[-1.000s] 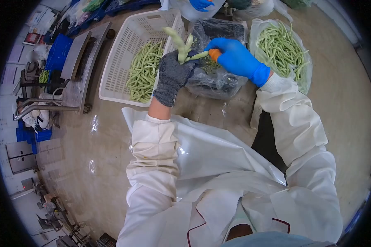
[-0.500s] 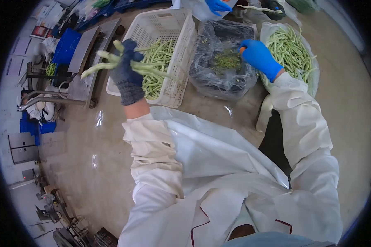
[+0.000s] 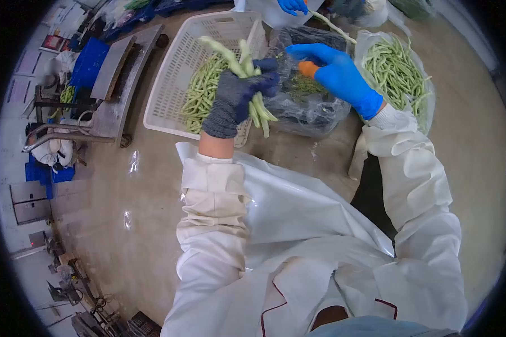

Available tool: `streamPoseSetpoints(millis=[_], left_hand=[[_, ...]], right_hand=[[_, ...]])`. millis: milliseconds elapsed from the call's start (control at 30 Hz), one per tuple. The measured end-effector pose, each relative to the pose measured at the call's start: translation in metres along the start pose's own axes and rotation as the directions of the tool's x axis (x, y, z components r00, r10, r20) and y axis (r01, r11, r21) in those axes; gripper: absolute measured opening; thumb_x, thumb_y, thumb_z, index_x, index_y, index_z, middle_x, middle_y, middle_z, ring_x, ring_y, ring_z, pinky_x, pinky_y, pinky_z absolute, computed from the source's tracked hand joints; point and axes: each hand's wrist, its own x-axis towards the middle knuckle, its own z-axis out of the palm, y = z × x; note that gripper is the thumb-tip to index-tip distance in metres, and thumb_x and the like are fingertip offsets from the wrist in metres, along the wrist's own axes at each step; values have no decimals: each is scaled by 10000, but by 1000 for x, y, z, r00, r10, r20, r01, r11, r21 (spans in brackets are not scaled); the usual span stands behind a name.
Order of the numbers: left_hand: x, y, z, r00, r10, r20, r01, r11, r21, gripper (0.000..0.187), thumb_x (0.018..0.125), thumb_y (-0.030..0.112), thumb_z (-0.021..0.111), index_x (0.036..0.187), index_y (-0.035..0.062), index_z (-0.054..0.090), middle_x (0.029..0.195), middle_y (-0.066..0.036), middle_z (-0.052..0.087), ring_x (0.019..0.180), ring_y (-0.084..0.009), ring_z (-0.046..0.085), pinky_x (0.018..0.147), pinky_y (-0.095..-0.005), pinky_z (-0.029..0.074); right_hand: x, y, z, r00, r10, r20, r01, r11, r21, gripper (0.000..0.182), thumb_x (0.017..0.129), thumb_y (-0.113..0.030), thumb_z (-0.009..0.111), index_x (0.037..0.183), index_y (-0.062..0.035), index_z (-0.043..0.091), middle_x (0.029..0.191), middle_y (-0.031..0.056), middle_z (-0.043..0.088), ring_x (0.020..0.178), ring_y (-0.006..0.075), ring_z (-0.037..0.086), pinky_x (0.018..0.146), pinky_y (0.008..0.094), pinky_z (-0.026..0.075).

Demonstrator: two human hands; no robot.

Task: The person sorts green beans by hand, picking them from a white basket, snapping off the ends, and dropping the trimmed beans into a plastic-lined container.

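Note:
Closed around several long green beans (image 3: 226,54), my left hand (image 3: 228,104) wears a dark grey knit glove and hovers over the right side of a white crate (image 3: 158,106). More green beans (image 3: 205,87) lie inside that crate. My right hand (image 3: 343,78), in a blue glove, has its fingers stretched to the left and an orange cover (image 3: 308,69) at the thumb; I see no bean in it. Below it stands a dark bin lined with clear plastic (image 3: 303,121), holding small green trimmings (image 3: 305,87).
A bag heaped with green beans (image 3: 393,73) stands to the right of the bin. Across from me, a co-worker's blue-gloved hand (image 3: 292,5) is near a long pale bean (image 3: 333,26). A metal trolley (image 3: 109,109) stands at the left.
My left hand has moved right with the beans, from the crate's left side to its right side. My right hand has shifted slightly left and its fingers have stretched out.

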Motion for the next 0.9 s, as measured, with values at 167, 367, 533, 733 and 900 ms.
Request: streamPoseSetpoints(millis=[167,367,533,733,900], left_hand=[[5,-19,29,993,-113,18,108,977,186,276,731,46,731,971,-50,635,805,-95,672,701,-163,651,637,-282,535],[10,-29,25,998,-46,34,19,832,555,360,714,155,769,997,-29,644,778,-104,672,690,-152,653,626,-290,525],[6,-20,35,998,28,-65,5,889,457,384,727,49,731,1092,-12,627,898,-80,675,758,-128,632,678,-265,514],[8,-23,33,929,370,-16,-307,794,524,393,765,-40,668,1151,-9,604,936,-61,669,794,-100,619,732,-233,515],[9,-8,16,901,419,-112,-281,761,585,358,801,-6,643,1154,-34,591,1014,-99,664,862,-127,630,768,-252,517]], right_hand=[[-5,-6,11,974,106,199,-121,990,66,278,838,-144,636,1107,-75,653,956,99,676,835,158,630,770,299,501],[-7,-9,4,977,7,214,47,968,-248,203,821,-132,621,1002,-54,670,870,134,667,749,232,637,715,328,504],[-6,-9,11,988,105,116,-78,973,-216,193,819,-142,592,970,-54,675,816,144,662,696,247,628,666,344,498],[1,-4,10,918,354,178,-385,903,190,206,856,-141,589,979,10,656,803,129,656,703,151,598,693,299,484],[1,25,3,956,281,83,-255,937,-240,238,787,-205,605,846,17,665,816,223,647,674,355,625,667,414,512]])
